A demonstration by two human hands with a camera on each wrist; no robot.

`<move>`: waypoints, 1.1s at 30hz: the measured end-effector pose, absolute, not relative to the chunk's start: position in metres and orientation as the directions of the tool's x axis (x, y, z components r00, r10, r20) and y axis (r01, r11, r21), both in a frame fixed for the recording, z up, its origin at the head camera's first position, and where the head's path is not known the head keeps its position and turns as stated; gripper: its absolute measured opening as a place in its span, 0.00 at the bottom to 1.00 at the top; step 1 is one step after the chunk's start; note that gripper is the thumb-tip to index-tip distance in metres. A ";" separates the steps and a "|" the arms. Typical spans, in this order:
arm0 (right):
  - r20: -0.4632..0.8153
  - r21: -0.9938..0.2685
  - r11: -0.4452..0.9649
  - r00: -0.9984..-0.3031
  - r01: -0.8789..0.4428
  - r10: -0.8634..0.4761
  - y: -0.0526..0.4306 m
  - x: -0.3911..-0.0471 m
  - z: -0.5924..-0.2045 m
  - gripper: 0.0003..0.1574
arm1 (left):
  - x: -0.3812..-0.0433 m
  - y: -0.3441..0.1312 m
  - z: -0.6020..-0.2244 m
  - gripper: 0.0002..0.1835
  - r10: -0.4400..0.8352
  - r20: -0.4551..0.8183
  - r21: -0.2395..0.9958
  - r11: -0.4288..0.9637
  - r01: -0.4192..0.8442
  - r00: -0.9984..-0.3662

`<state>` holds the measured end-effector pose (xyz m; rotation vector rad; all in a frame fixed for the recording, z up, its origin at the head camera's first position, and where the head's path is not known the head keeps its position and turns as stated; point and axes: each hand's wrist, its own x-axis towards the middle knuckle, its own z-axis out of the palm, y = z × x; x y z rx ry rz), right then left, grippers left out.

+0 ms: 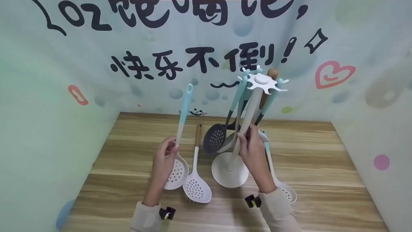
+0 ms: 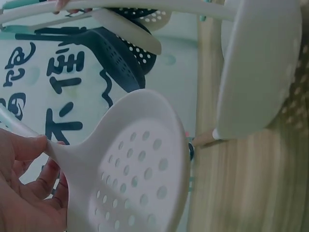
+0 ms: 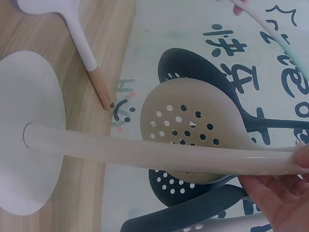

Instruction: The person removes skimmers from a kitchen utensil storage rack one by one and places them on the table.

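My left hand pinches a white skimmer by its neck, with its light blue handle pointing up. In the left wrist view the perforated head of this skimmer fills the middle, thumb and fingers at its neck. My right hand grips the white pole of a utensil stand, partway up. The stand has a round white base and a hooked top. From the hooks hang several utensils, among them a dark skimmer and, in the right wrist view, a beige skimmer.
A white slotted turner with a wooden handle lies on the wood-grain table, between the left hand and the base. Right of my right forearm lies another white slotted spoon with a blue handle. A printed backdrop stands behind.
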<state>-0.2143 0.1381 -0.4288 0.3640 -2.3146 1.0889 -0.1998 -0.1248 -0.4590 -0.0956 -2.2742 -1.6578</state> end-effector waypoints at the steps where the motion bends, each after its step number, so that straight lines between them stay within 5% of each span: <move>1: 0.587 -0.621 0.635 -0.810 -0.459 -0.011 0.138 -0.215 -0.429 0.22 | -0.201 -0.127 -0.461 0.13 -0.144 0.293 0.915 0.329 0.234 -0.945; 14: 0.585 -0.631 0.624 -0.811 -0.461 -0.008 0.137 -0.214 -0.429 0.25 | -0.214 -0.159 -0.490 0.15 -0.262 0.124 0.949 0.313 0.037 -0.957; 33: 0.556 -0.648 0.626 -0.831 -0.434 0.000 0.137 -0.213 -0.429 0.24 | -0.225 -0.157 -0.538 0.18 -0.243 0.003 0.908 0.408 -0.099 -0.970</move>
